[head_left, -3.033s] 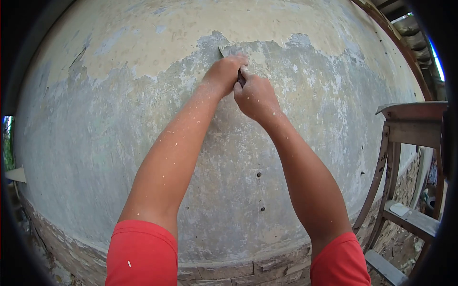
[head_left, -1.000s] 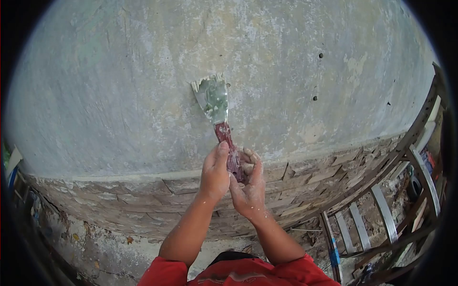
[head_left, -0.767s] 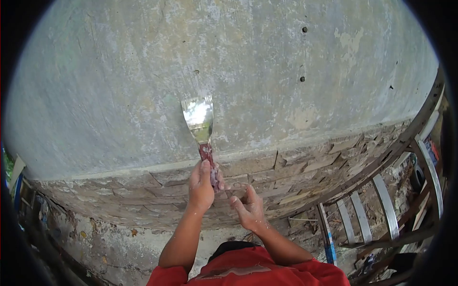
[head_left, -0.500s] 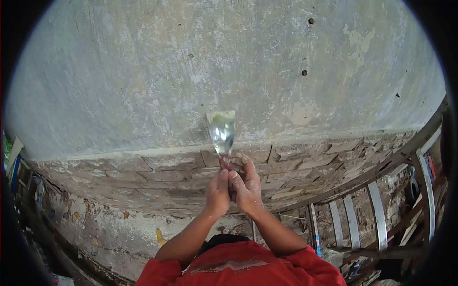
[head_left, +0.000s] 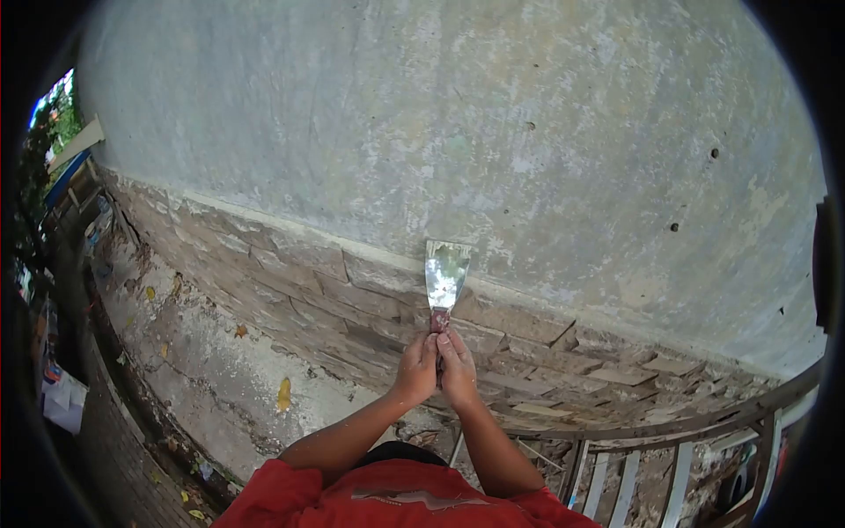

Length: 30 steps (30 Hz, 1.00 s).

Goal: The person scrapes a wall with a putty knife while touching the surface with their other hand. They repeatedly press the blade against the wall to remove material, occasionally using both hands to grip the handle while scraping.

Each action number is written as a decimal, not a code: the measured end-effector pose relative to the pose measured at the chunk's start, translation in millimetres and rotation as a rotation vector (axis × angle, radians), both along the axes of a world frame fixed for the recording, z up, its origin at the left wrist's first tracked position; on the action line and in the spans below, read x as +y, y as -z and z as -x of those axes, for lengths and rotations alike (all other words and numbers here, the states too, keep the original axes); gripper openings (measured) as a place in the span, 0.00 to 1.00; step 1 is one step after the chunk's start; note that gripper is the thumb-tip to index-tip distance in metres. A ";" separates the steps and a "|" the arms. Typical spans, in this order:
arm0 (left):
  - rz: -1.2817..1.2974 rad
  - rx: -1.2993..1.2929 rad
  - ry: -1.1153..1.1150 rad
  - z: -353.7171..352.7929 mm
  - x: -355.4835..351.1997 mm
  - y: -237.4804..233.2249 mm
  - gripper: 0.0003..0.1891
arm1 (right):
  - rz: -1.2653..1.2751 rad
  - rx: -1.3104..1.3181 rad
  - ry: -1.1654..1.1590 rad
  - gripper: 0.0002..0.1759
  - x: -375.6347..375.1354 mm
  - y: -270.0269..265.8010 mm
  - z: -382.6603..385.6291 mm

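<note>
Both hands grip a scraper [head_left: 448,275] with a wide shiny metal blade and a dark red handle. My left hand [head_left: 417,368] is closed on the left side of the handle, and my right hand [head_left: 457,365] wraps it from the right, thumbs side by side on top. White dust speckles the fingers. The blade points away from me, its broad edge overlapping the lower part of a grey-green, patchy painted wall [head_left: 352,132]. Under the blade runs the pale ledge above a band of rough stone cladding [head_left: 308,290].
A metal ladder-like frame [head_left: 678,480] lies at the lower right. Concrete ground with dry leaves [head_left: 283,396] runs along the wall's foot at left. White bags or papers [head_left: 63,405] are at the far left, with greenery [head_left: 63,123] above. Small dark holes [head_left: 715,153] mark the wall.
The view has turned, so the wall shifts right and tilts. The right fingers, partly spread before, now close around the handle. The scraper sits lower in view, over the ledge.
</note>
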<state>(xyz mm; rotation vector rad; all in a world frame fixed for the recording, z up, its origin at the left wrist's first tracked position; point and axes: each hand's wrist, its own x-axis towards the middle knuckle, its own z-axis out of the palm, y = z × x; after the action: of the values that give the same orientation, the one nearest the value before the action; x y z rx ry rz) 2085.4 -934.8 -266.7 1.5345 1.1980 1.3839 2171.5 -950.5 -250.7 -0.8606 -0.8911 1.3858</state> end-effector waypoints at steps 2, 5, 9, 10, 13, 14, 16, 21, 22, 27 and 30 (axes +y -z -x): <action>0.074 -0.121 -0.004 15.0 -0.4 2.5 0.19 | -0.059 0.073 -0.040 0.21 9.9 16.7 16.8; -0.039 -0.073 -0.008 38.3 20.3 -43.3 0.19 | -0.098 -0.107 0.133 0.19 26.7 -30.9 45.2; -0.025 -0.103 0.066 73.6 56.8 -84.0 0.20 | -0.248 -0.043 0.085 0.20 68.8 -63.9 74.9; -0.036 -0.155 0.090 84.8 66.0 -88.2 0.21 | -0.218 -0.102 0.102 0.20 71.1 -67.3 85.1; -0.011 -0.151 0.066 121.2 66.8 -45.9 0.22 | -0.201 -0.269 0.125 0.20 76.4 -36.4 120.0; 0.000 -0.132 0.025 135.7 67.0 -22.3 0.22 | -0.222 -0.297 0.139 0.19 80.4 -10.5 135.6; 0.049 -0.124 0.049 169.4 70.6 -1.7 0.23 | -0.094 -0.348 0.202 0.19 75.1 1.5 174.9; -0.059 -0.035 0.180 250.9 131.9 -62.9 0.22 | -0.239 -0.241 0.258 0.19 130.6 -43.9 250.4; -0.064 -0.076 0.199 260.7 141.0 -91.5 0.21 | -0.256 -0.184 0.289 0.19 144.9 -64.3 261.8; -0.125 -0.182 0.295 298.3 162.3 -123.5 0.20 | -0.330 -0.039 0.283 0.19 161.4 -105.6 304.2; -0.071 -0.146 0.202 318.2 147.6 -60.4 0.19 | -0.204 -0.082 0.219 0.18 147.2 -48.9 321.4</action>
<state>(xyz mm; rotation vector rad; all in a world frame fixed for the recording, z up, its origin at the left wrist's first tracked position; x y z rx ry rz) 1767.2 -787.3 -206.2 1.5287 0.8887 1.3900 1850.0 -803.4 -201.8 -0.8355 -0.9529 1.0576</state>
